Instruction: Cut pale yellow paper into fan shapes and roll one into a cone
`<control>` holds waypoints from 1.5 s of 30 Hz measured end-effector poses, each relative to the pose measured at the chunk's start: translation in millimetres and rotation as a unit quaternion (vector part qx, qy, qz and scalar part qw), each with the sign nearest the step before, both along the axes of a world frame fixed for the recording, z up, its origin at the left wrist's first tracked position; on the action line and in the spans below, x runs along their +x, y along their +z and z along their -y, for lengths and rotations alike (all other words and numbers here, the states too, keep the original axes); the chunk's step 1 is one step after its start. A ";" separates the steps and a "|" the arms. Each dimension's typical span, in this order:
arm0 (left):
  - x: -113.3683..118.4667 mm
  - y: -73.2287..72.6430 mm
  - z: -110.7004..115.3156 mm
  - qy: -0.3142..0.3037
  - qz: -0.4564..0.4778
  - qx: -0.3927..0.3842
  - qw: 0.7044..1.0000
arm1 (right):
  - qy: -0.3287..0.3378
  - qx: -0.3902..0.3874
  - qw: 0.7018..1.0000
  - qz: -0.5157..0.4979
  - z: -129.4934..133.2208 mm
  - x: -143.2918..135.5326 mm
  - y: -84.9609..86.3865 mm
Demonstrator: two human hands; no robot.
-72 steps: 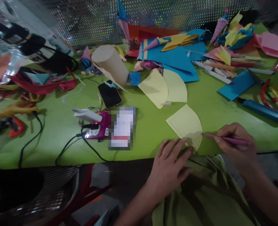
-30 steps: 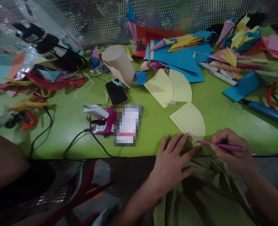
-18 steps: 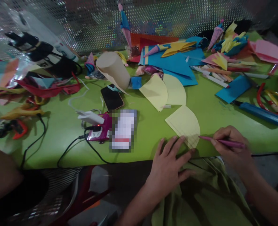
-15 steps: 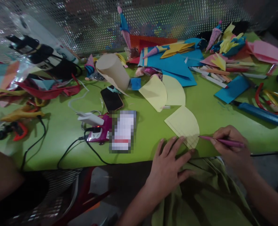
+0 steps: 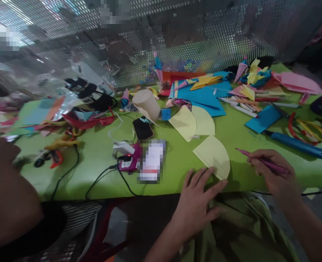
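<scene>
A pale yellow fan-shaped paper piece (image 5: 214, 154) lies flat near the table's front edge. My left hand (image 5: 197, 194) rests with fingers spread, its fingertips on the lower part of that paper. To the right, my right hand (image 5: 275, 169) is closed around a pink pencil or pen (image 5: 270, 163), whose tip points left and stays apart from the paper's curved edge. Just behind lie two more fan-shaped papers, one at left (image 5: 184, 123) overlapping another (image 5: 204, 122). A small white stub (image 5: 195, 137) sits by them.
A blue box cutter (image 5: 300, 145) and red and yellow scissors (image 5: 308, 129) lie at right. Left of my hand are a phone (image 5: 151, 162) and a magenta power adapter (image 5: 129, 158) with cables. Another person's arm (image 5: 11, 193) reaches in at far left. Blue paper (image 5: 204, 100) lies behind.
My right hand has moved the pink pencil or pen right, off the paper's edge. My left hand stays on the paper. The view has tilted up and swung left, showing another person's arm more.
</scene>
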State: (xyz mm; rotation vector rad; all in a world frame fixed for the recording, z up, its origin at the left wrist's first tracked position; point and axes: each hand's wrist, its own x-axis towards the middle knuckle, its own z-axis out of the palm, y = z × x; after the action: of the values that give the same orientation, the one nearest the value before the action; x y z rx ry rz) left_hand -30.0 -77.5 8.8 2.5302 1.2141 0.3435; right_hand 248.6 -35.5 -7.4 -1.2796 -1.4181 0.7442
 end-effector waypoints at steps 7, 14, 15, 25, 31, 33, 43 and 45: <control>1.3 18.8 -14.7 0.028 0.026 -0.035 0.999 | 0.060 0.093 0.925 0.362 -50.1 35.0 12.5; 10.7 21.0 -69.9 0.181 -0.023 0.026 0.983 | 0.062 0.109 0.827 0.548 -105.7 45.9 18.7; 12.6 20.5 -76.7 0.189 -0.038 0.022 0.981 | 0.057 0.109 0.823 0.555 -110.1 45.3 17.5; 17.3 28.1 -117.1 0.230 -0.052 -0.101 0.967 | 0.010 0.149 0.833 0.532 -109.1 48.1 9.7; 19.2 14.7 -127.1 0.202 0.123 -0.143 0.961 | 0.025 0.192 0.860 0.472 -112.1 52.5 0.8; 23.5 12.6 -130.0 0.208 0.198 -0.170 0.943 | 0.030 0.205 0.872 0.444 -112.5 52.7 -1.5; 61.2 39.1 -149.3 0.179 0.517 -0.370 0.751 | 0.097 0.258 0.923 0.269 -102.6 38.2 22.6; 65.5 40.3 -152.9 0.164 0.515 -0.384 0.748 | 0.099 0.213 0.950 0.205 -102.9 37.7 30.8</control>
State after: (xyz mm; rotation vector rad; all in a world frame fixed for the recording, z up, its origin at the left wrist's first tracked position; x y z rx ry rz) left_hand 35.5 75.4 49.1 1.0658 0.9693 0.9240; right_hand 286.4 67.4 23.3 -0.9903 -1.9415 0.2728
